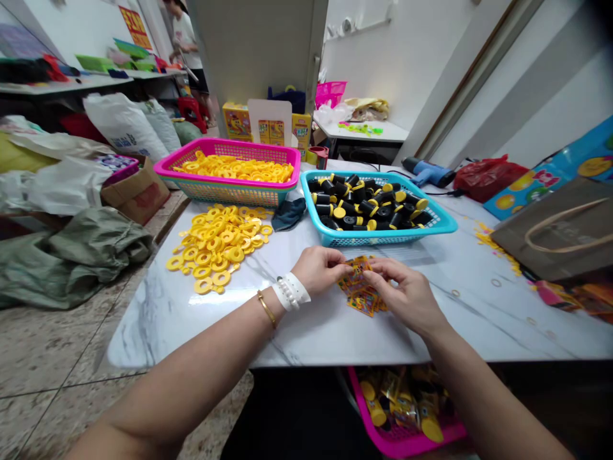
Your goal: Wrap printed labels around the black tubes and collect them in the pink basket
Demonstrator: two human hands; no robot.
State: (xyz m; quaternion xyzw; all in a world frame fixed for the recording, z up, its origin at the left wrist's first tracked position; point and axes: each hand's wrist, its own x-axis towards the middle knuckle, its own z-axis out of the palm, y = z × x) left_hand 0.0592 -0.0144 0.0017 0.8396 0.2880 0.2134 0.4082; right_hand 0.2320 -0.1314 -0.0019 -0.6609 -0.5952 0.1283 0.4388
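Over the middle of the marble-patterned table, my left hand point(320, 271) and my right hand point(405, 292) pinch a small printed plastic packet point(355, 272) between them. Right under it lies a small pile of the same orange packets point(368, 303). Bracelets circle my left wrist. Just beyond my hands stands a turquoise basket point(383, 237) full of black cylinders with yellow caps point(368, 206). To the left, yellow plastic rings point(218, 246) are heaped loose on the table.
A pink basket point(165, 167) of yellow ring pieces stands behind the heap, beside a dark cloth point(288, 214). At right are a blue heat gun point(428, 172), a red bag point(491, 179) and a paper bag point(560, 230). Below the table edge, another pink basket point(400, 444) holds filled packets.
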